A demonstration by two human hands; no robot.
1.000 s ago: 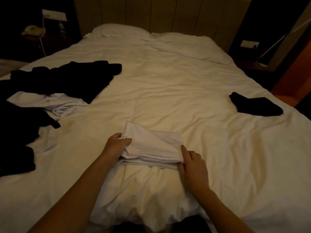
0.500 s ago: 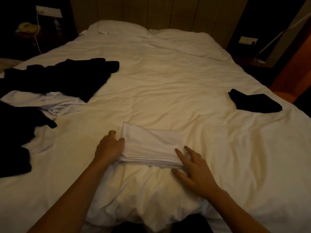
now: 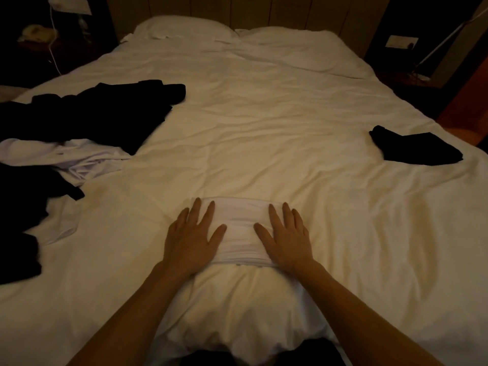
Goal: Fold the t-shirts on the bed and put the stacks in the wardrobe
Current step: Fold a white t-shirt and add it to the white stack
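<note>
Dim bedroom, hotel-like: wide bed [image 3: 264, 133] under a white duvet, two pillows [image 3: 184, 29] against a panelled headboard [image 3: 277, 9], nightstand with a corded phone [image 3: 37, 35] at left, wall socket [image 3: 401, 41] at right, loose clothes [image 3: 87, 112] strewn on the covers

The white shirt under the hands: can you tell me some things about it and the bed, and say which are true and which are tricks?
1. Both hands lie flat on the folded white t-shirt. True: the left hand and right hand press it with straight fingers.
2. A folded black t-shirt lies on the bed's right side. True.
3. The pile of unfolded clothes is on the right. False: it is on the left.
4. The right hand holds a black shirt. False: it rests on the white one.
</note>
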